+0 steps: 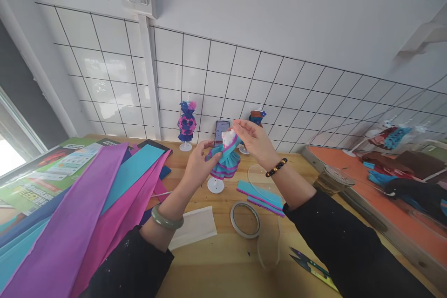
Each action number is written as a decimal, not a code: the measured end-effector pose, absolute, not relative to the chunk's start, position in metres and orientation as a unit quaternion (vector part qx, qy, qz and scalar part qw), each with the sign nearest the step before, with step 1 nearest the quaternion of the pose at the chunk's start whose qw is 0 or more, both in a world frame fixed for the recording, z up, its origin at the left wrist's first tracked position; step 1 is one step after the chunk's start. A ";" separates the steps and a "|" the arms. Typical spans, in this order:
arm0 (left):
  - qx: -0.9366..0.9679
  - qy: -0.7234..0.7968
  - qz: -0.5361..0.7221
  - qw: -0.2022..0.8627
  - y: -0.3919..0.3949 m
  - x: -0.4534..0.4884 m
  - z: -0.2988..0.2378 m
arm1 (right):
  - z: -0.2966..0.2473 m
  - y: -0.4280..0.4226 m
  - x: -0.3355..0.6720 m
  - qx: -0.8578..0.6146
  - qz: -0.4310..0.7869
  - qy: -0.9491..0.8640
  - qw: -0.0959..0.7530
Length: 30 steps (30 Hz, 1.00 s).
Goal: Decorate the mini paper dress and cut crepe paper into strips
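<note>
A small dress form on a white stand [215, 185] wears a teal and purple paper dress [226, 158]. My left hand [200, 163] pinches the dress at its left side near the waist. My right hand [253, 142] pinches the top of the dress at the white shoulder, fingers closed on the paper. Both hands are raised above the wooden table [226, 251]. Strips of teal and purple paper [260, 194] lie just right of the stand, and a roll of tape [245, 219] lies in front of them.
Large sheets of purple, pink and teal crepe paper [87, 214] cover the left. A phone [221, 132] leans on the tiled wall between two other dressed mannequins [186, 123] [257, 116]. Small scissors [309, 265] lie front right. A white paper piece [193, 226] lies near my left wrist. An orange tray [377, 195] holds more materials at right.
</note>
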<state>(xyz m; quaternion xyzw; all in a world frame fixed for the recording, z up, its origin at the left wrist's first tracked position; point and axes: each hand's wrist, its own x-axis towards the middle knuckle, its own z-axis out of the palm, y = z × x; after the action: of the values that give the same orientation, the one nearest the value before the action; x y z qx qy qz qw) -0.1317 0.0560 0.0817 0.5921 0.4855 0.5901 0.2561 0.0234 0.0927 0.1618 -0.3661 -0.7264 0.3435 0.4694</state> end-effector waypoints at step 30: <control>0.711 0.594 0.314 0.207 -0.065 -0.112 0.028 | 0.013 -0.119 0.189 -0.682 0.311 -0.568 0.339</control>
<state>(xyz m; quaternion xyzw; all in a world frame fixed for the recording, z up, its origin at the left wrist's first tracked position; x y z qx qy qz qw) -0.1117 -0.0650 0.0276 0.7114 0.5937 0.3138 0.2071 0.1888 -0.1189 0.0129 -0.6823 -0.5681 0.3107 0.3394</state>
